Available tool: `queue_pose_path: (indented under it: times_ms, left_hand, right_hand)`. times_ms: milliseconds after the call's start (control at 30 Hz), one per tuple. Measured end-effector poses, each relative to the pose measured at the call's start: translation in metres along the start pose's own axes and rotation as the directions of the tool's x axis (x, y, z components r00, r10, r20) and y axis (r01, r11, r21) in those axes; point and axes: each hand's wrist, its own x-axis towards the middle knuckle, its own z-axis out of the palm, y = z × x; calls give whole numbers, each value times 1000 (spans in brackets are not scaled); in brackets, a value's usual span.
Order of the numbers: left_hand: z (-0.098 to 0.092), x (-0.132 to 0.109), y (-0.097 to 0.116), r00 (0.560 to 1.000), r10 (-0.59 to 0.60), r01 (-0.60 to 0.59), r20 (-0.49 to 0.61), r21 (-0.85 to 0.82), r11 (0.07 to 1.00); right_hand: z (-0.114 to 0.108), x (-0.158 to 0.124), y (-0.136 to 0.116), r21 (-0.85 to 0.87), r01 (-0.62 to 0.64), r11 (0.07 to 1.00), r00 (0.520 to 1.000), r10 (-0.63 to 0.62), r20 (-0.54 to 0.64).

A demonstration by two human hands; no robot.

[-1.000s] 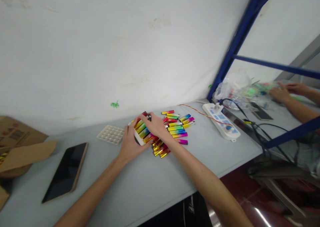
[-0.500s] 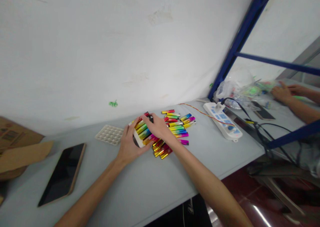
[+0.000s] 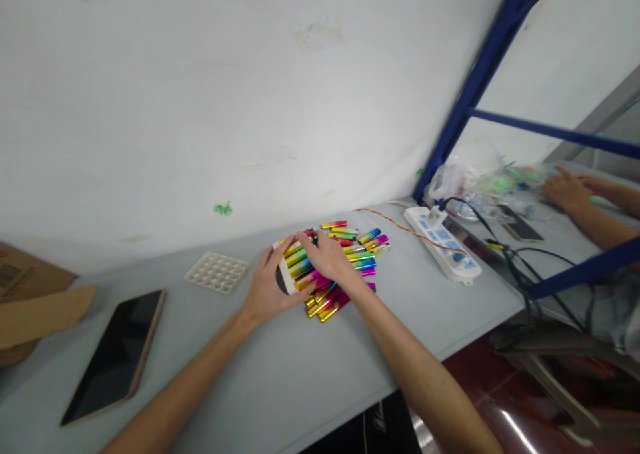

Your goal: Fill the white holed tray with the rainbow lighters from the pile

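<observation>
Between my two hands is a bundle of shiny rainbow-coloured slim sticks that look like lighters [image 3: 299, 266], lying side by side with a white holder [image 3: 286, 271] across their left ends. My left hand [image 3: 267, 284] is wrapped round the holder end, thumb below and fingers over the top. From the right, my right hand [image 3: 327, 255] closes over the bundle's other end, where small dark parts show; its fingertips are partly hidden. A loose pile of similar lighters [image 3: 363, 257] lies under and beside my right hand. To the left is a white tray [image 3: 217, 272] with rows of round holes.
A black tablet [image 3: 115, 354] and a cardboard box [image 3: 40, 307] lie to the left. A white power strip [image 3: 440, 241] with cables is at the right, beside a blue metal frame [image 3: 450, 127]. Beyond it, another person's hands [image 3: 567, 187] work near plastic bags [image 3: 465, 181].
Both hands and the bundle shift slightly right across the table, closer over the loose pile. My camera view has moved a little. The grip looks the same.
</observation>
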Motion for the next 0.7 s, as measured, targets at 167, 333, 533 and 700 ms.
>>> queue_pose_path:
  times_ms: [167,333,533,700]
  left_hand:
    - [1,-2,-3,1000,24,-24,2,-13,1000]
    - [2,-4,-3,1000,4,-4,-14,-38,999]
    - [3,-5,-3,1000,-23,23,-2,-61,998]
    - [2,-6,-3,1000,-23,23,-6,-74,997]
  right_hand:
    - [4,2,3,-10,34,999,999,-34,-34]
    - [5,1,2,-22,51,998,995,-53,-89]
    - [6,-2,1,-37,98,995,986,-102,-133]
    - [9,-4,2,-27,147,989,972,-149,-184]
